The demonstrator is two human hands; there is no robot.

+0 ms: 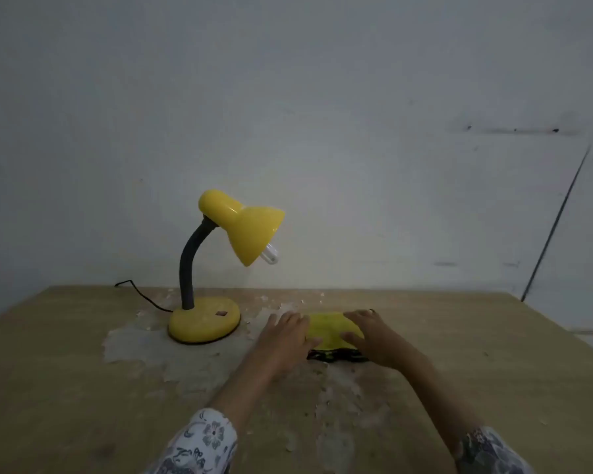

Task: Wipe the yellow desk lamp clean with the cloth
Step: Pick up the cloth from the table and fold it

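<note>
The yellow desk lamp (204,321) stands on the table's left half, with a grey bendy neck and a yellow shade tilted down to the right over a white bulb. A folded yellow cloth with a dark patterned edge (327,331) lies flat on the table to the right of the lamp's base. My left hand (285,336) rests on the cloth's left edge with fingers stretched out. My right hand (374,333) lies on the cloth's right side, thumb against it. Both hands cover part of the cloth.
The wooden table (65,371) has a worn, peeling patch around the lamp and the cloth. A black cord (144,297) runs from the lamp base back to the table's far edge. A pale wall stands right behind the table.
</note>
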